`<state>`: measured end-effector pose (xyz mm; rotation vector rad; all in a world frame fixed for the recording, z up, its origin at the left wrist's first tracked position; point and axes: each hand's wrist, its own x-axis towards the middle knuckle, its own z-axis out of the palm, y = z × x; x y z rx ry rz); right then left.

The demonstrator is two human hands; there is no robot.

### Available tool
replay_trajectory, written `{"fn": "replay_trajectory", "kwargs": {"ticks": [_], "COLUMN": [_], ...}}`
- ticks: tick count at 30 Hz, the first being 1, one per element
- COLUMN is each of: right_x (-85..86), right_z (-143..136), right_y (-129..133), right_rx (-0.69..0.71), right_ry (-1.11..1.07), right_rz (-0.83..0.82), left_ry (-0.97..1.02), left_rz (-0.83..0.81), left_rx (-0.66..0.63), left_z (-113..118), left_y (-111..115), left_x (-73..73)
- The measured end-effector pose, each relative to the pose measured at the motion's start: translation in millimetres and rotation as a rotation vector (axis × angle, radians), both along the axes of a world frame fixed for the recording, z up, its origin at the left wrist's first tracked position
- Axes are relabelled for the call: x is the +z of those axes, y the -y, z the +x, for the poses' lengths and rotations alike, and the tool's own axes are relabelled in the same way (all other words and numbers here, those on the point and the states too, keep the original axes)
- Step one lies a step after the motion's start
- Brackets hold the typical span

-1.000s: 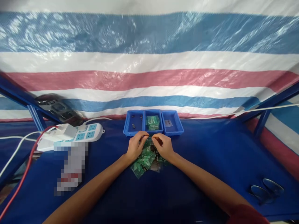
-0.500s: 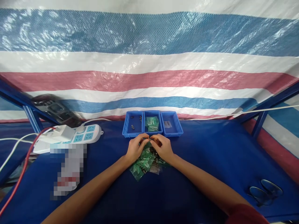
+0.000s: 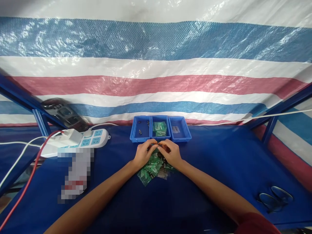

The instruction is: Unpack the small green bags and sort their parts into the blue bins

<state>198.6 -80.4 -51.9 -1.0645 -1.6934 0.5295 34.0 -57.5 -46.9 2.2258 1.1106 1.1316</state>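
My left hand [image 3: 143,153] and my right hand [image 3: 172,152] meet fingertip to fingertip just in front of three blue bins. Both are closed in a pinch; what they hold is too small to make out. Beneath them on the blue table lies a pile of green-printed clear packets [image 3: 149,169] and dark small parts, partly hidden by the hands. The left bin [image 3: 143,138] has a few small metal parts, the middle bin [image 3: 160,137] green packets [image 3: 160,128], and the right bin [image 3: 181,138] one small clear packet [image 3: 175,129].
At the left, a white power strip [image 3: 96,139] carries plugs, with a red cable [image 3: 32,177] and white cables. A blurred-out white item [image 3: 78,174] lies before it. Behind is a dark device [image 3: 64,112]. Glasses [image 3: 275,199] rest at the right. Striped sheeting hangs behind.
The view has shifted slightly, so the bins and power strip appear a little further right. My hands stay together over the pile, with their fingertips slightly shifted.
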Motion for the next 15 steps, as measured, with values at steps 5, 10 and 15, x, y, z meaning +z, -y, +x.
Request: {"fn": "replay_trajectory", "kwargs": {"ticks": [5, 10, 15], "right_x": [-0.2, 0.2, 0.8], "right_z": [1.6, 3.1, 3.2], "right_y": [-0.4, -1.5, -2.1], "right_rx": [-0.035, -0.032, 0.009], "right_ry": [-0.017, -0.042, -0.038], "right_rz": [-0.036, -0.069, -0.079], "left_ry": [0.0, 0.022, 0.029], "left_rz": [-0.032, -0.022, -0.026], "left_rx": [-0.03, -0.069, -0.069], "left_z": [-0.8, 0.5, 0.0], "left_y": [-1.4, -3.9, -4.0], "left_x": [4.1, 6.1, 4.9]}}
